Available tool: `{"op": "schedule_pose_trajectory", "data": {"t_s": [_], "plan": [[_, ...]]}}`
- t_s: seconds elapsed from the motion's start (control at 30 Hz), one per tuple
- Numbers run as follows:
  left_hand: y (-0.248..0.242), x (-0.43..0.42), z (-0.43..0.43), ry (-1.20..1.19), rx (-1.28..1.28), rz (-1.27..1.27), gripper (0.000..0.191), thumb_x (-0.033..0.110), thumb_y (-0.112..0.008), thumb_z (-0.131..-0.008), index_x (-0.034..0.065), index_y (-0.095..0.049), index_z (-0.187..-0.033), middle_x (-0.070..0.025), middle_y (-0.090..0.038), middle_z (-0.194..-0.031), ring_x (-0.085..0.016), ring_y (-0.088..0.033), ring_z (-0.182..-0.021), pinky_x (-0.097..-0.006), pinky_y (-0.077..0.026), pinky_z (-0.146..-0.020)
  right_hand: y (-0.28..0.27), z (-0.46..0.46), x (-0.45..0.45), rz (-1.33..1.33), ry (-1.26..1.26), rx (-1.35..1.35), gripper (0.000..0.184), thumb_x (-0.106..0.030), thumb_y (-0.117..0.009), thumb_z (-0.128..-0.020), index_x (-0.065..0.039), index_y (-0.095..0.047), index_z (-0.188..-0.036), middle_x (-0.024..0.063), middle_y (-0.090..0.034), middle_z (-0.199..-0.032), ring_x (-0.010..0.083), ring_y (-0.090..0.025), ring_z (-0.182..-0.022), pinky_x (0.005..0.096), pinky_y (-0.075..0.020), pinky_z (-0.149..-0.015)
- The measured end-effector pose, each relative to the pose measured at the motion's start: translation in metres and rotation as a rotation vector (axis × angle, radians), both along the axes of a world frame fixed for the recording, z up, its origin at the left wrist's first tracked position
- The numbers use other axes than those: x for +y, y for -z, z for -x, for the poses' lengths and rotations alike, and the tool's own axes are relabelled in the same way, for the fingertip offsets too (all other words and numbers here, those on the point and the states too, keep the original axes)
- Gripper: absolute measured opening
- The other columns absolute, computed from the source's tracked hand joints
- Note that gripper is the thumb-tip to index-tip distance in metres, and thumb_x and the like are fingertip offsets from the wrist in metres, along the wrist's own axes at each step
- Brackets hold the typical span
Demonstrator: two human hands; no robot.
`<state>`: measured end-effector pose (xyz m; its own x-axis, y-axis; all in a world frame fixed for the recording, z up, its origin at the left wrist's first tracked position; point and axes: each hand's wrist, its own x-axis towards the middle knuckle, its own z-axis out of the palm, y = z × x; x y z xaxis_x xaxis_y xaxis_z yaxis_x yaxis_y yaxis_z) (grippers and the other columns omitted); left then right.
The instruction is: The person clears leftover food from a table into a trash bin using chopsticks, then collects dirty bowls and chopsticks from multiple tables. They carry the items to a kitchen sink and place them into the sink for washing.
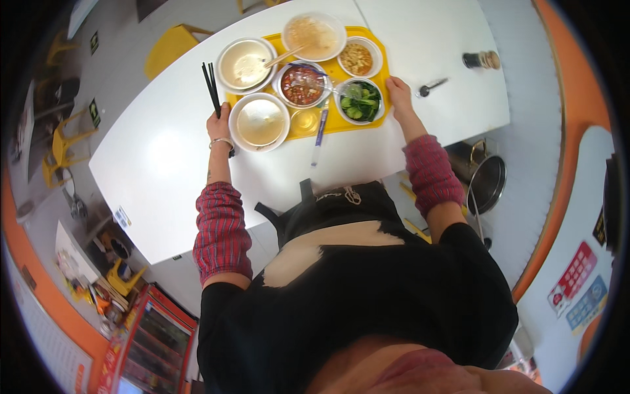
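My left hand (pixel 219 124) is at the left edge of a yellow serving tray (pixel 335 117), with black chopsticks (pixel 211 88) sticking up from its grasp. My right hand (pixel 399 96) grips the tray's right edge. Several white bowls crowd the tray: leafy greens (pixel 361 101), chopped red food (pixel 301 84) under clear plastic film, a yellowish crumbly dish (pixel 356 59), and pale leftovers with light chopsticks (pixel 294 51) in the back bowl. A mostly emptied bowl (pixel 241 61) and a bowl of cloudy liquid (pixel 260 122) stand at the left. A clear cup (pixel 304 121) sits beside a purple-and-white wrapper (pixel 320 133).
The tray lies on a white table (pixel 162 147). To the right are a dark jar (pixel 480 60) and a small black object (pixel 430 87). A large metal pot (pixel 487 182) stands beyond the table's right edge. A yellow stool (pixel 172 49) is at the far left.
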<state>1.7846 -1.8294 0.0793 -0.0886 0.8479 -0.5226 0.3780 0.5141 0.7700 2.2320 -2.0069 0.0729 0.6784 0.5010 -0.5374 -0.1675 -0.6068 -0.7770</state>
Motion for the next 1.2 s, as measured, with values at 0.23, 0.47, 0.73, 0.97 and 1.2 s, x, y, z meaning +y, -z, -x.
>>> {"op": "schedule_pose_trajectory", "data": {"t_s": [0.23, 0.47, 0.73, 0.97, 1.2], "plan": [[-0.007, 0.014, -0.009, 0.077, -0.111, 0.059, 0.02, 0.021, -0.064, -0.088, 0.0016, -0.062, -0.091, -0.0007, -0.061, -0.076, -0.008, -0.054, -0.066, -0.0234, -0.046, -0.061, 0.014, -0.002, 0.024, 0.079, -0.102, -0.203, 0.03, -0.031, -0.065, -0.082, -0.002, -0.065, -0.089, 0.0068, -0.064, -0.073, 0.0174, -0.058, -0.066, 0.0321, -0.0448, -0.063], [-0.018, 0.019, -0.019, 0.112, -0.085, 0.092, 0.019, 0.02, -0.068, -0.085, 0.0022, -0.061, -0.088, 0.0024, -0.057, -0.07, -0.006, -0.049, -0.06, -0.0224, -0.044, -0.056, 0.009, -0.005, 0.02, -0.045, 0.159, -0.017, 0.026, -0.024, -0.074, -0.077, 0.0, -0.063, -0.078, 0.0025, -0.059, -0.068, 0.0103, -0.051, -0.061, 0.0275, -0.0409, -0.055], [-0.038, 0.027, -0.018, 0.039, -0.096, 0.079, 0.017, 0.017, -0.068, -0.085, 0.0011, -0.062, -0.087, 0.0014, -0.059, -0.073, -0.007, -0.051, -0.063, -0.0231, -0.046, -0.058, -0.008, 0.009, 0.038, -0.161, 0.21, 0.104, 0.021, -0.016, -0.071, -0.081, -0.002, -0.06, -0.071, -0.0009, -0.053, -0.066, 0.0076, -0.044, -0.057, 0.0244, -0.0362, -0.051], [-0.043, 0.027, -0.023, 0.013, -0.161, 0.113, 0.015, 0.014, -0.068, -0.084, 0.0004, -0.062, -0.088, 0.0001, -0.06, -0.074, -0.007, -0.053, -0.064, -0.0234, -0.047, -0.058, -0.024, 0.01, 0.036, -0.093, 0.198, 0.091, 0.023, -0.016, -0.07, -0.082, -0.002, -0.058, -0.069, -0.0005, -0.054, -0.064, 0.0077, -0.044, -0.056, 0.0252, -0.0373, -0.051], [-0.036, 0.029, -0.017, -0.005, -0.14, 0.116, 0.014, 0.014, -0.068, -0.084, 0.0015, -0.061, -0.085, 0.0017, -0.058, -0.072, -0.006, -0.05, -0.061, -0.0228, -0.045, -0.056, -0.023, 0.015, 0.051, -0.016, 0.18, 0.059, 0.031, -0.026, -0.07, -0.081, -0.001, -0.058, -0.067, 0.001, -0.055, -0.065, 0.0085, -0.045, -0.056, 0.0255, -0.0382, -0.051]]}}
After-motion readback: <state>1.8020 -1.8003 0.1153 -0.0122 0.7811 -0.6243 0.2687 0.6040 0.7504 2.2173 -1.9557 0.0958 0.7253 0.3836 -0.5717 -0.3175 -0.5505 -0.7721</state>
